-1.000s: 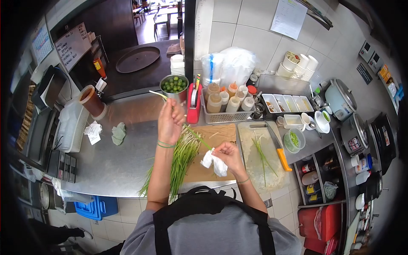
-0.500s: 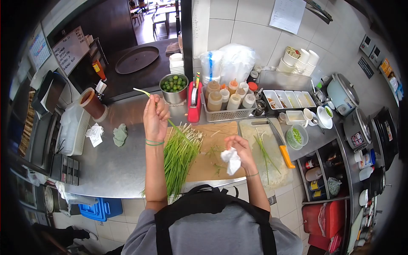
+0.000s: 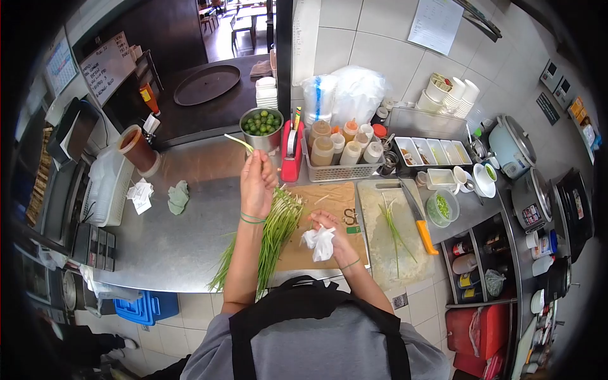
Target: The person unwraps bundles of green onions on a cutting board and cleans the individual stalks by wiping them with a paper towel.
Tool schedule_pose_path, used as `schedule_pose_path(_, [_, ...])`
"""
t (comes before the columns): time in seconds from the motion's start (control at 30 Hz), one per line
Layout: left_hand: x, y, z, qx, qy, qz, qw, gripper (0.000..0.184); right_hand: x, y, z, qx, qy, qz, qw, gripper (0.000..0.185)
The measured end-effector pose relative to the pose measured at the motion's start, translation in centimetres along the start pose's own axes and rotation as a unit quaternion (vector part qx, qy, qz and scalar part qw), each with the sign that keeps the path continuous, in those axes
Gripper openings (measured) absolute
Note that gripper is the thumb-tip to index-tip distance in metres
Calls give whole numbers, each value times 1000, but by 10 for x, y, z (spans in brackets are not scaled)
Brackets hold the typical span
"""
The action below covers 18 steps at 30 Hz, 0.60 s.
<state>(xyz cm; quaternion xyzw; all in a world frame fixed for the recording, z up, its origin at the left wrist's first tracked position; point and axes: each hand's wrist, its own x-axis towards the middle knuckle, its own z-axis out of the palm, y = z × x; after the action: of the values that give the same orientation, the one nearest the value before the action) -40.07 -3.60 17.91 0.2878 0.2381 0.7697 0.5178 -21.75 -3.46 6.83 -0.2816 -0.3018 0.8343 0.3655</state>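
Note:
My left hand (image 3: 258,187) is closed around a spring onion (image 3: 239,141), whose pale root end sticks up to the left above the counter. In my right hand (image 3: 335,235) is a crumpled white tissue (image 3: 319,243), held low over a sheet of brown paper (image 3: 329,197). A thick bunch of spring onions (image 3: 269,237) lies on the paper's left side and spills onto the steel, partly behind my left forearm. Right of the paper, several loose stalks (image 3: 394,231) rest on a pale cutting board (image 3: 373,253) beside a knife with an orange handle (image 3: 426,237).
Behind the paper stand a pot of green citrus (image 3: 261,144), a red tape dispenser (image 3: 292,158) and a basket of sauce bottles (image 3: 339,173). A tub of chopped greens (image 3: 443,208) is at the right. A green cloth (image 3: 178,197) lies on the steel counter (image 3: 171,247) to the left.
My left hand has moved right and down with the spring onion. My right hand has shifted left with the tissue, uncovering printing on the brown paper.

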Motion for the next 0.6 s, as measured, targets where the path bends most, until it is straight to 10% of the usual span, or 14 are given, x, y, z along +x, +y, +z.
schedule_pose_path(0.23, [-8, -30, 2, 31, 21, -52, 998, 22, 9, 14, -25, 182, 197, 11, 963, 10])
schedule_pose_path(0.33, [-4, -24, 1, 4, -1, -30, 1000, 23, 10, 23, -71, -78, 114, -7, 990, 9])
schedule_pose_path(0.47, [1, -16, 0, 1, 10, -15, 1000, 23, 4, 22, -70, -445, 27, -156, 881, 23])
schedule_pose_path(0.6, [5, -17, -1, -2, 16, -12, 1000, 24, -7, 1, -26, -405, -61, -73, 909, 24])
